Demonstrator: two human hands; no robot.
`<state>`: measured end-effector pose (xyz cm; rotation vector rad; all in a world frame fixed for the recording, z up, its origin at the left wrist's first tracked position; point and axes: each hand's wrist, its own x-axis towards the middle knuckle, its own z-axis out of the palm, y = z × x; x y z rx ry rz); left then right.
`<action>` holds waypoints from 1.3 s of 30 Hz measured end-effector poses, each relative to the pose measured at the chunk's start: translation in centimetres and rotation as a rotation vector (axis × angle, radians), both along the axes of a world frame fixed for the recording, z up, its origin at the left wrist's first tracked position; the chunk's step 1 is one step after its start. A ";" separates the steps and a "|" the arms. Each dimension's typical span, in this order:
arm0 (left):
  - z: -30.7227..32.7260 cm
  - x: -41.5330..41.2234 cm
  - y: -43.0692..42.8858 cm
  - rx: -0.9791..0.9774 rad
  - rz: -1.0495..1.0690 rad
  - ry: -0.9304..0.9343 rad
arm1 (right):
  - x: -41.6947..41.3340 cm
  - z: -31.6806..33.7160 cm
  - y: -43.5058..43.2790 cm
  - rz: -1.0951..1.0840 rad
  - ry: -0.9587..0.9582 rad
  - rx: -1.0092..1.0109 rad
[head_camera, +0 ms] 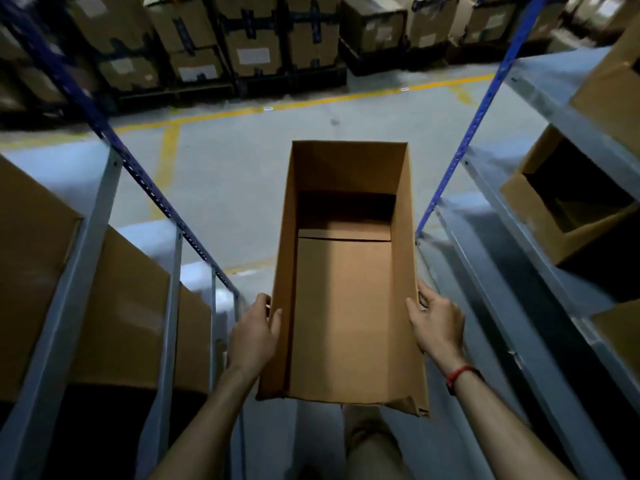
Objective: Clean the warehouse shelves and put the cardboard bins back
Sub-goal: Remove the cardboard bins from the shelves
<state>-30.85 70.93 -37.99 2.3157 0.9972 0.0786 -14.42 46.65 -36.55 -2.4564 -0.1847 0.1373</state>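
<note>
Both hands (254, 336) on a smooth, oblong, open-topped cardboard bin (346, 289).

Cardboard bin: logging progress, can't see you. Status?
Left hand, right hand grip cardboard bin by side walls. Bin empty, top open, between shelving racks. Nothing blocking it.

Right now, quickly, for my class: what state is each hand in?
Left hand: grips the cardboard bin by its left wall.
Right hand: grips the same bin by its right wall.
</note>
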 end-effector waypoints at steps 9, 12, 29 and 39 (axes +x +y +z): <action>-5.3 10.7 7.4 -0.253 0.066 0.112 | 13.0 -8.4 8.2 0.074 0.107 0.026; -7.0 13.0 10.1 -0.304 0.089 0.162 | 16.1 -10.9 11.3 0.122 0.142 -0.001; -30.1 16.9 31.4 -0.611 0.089 0.313 | 24.4 -34.0 32.7 0.298 0.160 -0.228; -45.6 16.4 40.9 -0.389 0.228 0.439 | 22.1 -50.5 43.8 0.340 0.214 -0.192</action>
